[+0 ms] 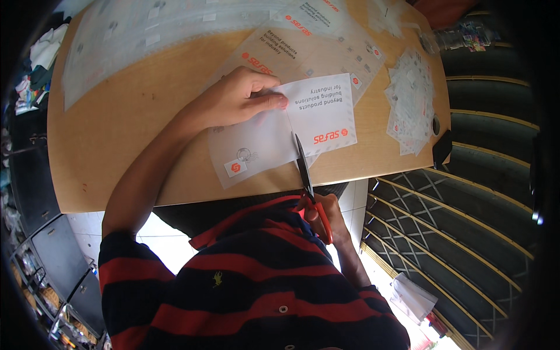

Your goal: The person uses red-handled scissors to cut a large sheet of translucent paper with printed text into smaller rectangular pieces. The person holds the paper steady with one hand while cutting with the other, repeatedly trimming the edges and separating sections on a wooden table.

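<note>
Right of the scissors, our sheet bears black lettering and red logo; left, postmark and red stamp; beyond, similarly printed sheets; nearer, our shirt's yellow emblem.

Saw tan table, clear film spread far left, printed sheet mid-far, small sheets piled right.

Red/blk scissors, red/navy-striped shirt
</note>
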